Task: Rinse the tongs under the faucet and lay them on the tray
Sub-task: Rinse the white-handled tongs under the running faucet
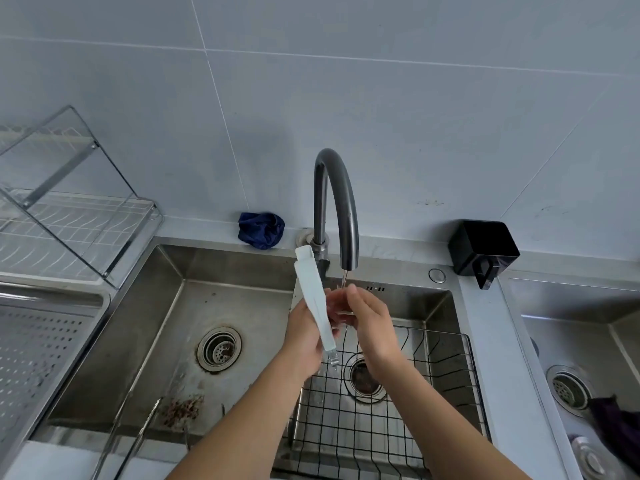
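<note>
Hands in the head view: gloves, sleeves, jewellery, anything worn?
Nothing worn that shows. The left hand and right hand are bare, no gloves, no rings or watch visible. Both forearms are uncovered up to the frame's lower edge, so no sleeve or cuff appears.

The left hand (304, 336) hides the middle of the white tongs (313, 296); their clear tips blur together below it. The perforated tray (38, 344) runs off the left edge. Metal tongs (138, 434) in the sink (173, 306) leave the bottom edge.
</note>
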{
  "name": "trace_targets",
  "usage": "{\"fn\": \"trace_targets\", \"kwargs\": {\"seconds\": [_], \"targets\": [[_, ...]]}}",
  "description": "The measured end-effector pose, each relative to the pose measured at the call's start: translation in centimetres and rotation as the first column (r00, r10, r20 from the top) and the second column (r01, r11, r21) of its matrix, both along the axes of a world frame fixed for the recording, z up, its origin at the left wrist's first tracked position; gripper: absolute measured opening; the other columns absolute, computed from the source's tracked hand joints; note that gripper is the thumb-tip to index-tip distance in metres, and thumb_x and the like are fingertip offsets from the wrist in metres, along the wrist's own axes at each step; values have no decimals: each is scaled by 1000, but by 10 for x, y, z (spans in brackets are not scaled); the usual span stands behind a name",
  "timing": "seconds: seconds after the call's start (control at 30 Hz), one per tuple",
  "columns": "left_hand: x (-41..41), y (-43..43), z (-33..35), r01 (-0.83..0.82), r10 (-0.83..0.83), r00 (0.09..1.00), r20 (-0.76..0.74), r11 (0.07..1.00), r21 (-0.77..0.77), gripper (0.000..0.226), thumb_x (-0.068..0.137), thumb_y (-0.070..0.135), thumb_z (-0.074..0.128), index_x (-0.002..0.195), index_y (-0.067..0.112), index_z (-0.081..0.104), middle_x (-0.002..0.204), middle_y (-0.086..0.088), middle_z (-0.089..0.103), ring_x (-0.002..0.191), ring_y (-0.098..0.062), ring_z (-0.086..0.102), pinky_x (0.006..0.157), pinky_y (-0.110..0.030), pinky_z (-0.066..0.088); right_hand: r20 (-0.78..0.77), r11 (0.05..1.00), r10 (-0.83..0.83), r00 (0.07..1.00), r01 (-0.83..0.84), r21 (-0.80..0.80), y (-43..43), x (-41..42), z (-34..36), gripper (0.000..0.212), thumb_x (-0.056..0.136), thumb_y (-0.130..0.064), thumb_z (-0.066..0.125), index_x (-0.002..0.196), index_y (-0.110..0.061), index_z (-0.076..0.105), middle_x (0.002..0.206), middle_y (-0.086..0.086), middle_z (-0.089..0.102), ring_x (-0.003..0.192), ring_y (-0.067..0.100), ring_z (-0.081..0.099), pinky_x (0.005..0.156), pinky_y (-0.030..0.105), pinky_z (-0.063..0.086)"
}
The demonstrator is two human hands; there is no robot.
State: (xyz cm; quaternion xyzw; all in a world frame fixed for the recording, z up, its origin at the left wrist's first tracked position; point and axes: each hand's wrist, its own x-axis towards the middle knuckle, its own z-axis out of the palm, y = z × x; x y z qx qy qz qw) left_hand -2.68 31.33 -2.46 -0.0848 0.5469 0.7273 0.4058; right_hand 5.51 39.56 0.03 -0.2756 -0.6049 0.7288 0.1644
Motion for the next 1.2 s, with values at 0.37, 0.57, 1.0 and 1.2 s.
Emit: {"fn": "trace_targets", "kwargs": {"seconds": [0.37, 0.57, 1.0, 1.2], "targets": [[6, 3, 6, 9, -84, 970, 229, 950, 312, 94, 76, 87, 42, 131, 15, 64, 124, -16, 70, 119, -28, 66, 104, -40, 49, 224, 866, -51, 973, -69, 495, 7, -8, -15, 18, 104, -26, 59, 109, -14, 71, 114, 5, 63, 109, 15, 57, 90, 27, 46], [-3, 6, 16, 7, -52, 975, 215, 979, 202, 69, 78, 52, 78, 130, 11, 61, 101, -10, 72, 99, -26, 72, 90, -42, 58, 281, 885, 78, 957, -196, 423, 3, -13, -5, 19, 98, -39, 66, 109, -24, 68, 96, -1, 73, 82, 18, 71, 72, 42, 61], [-22, -16, 26, 11, -25, 999, 25, 891, 454, 53, 81, 14, 63, 133, 8, 61, 110, -14, 70, 101, -27, 69, 80, -38, 59, 195, 827, 216, 957, -286, 484, 27, -6, -10, 60, 76, -46, 89, 130, -36, 65, 106, -10, 72, 93, 5, 68, 83, 23, 55], [-21, -9, 30, -110, 42, 987, 153, 876, 470, 52, 85, 21, 67, 135, 9, 61, 115, -17, 66, 114, -32, 65, 99, -43, 54, 203, 793, 222, 954, -298, 531, 18, 15, -21, 47, 81, -52, 71, 122, -40, 52, 93, -26, 65, 79, -2, 62, 67, 13, 49]]}}
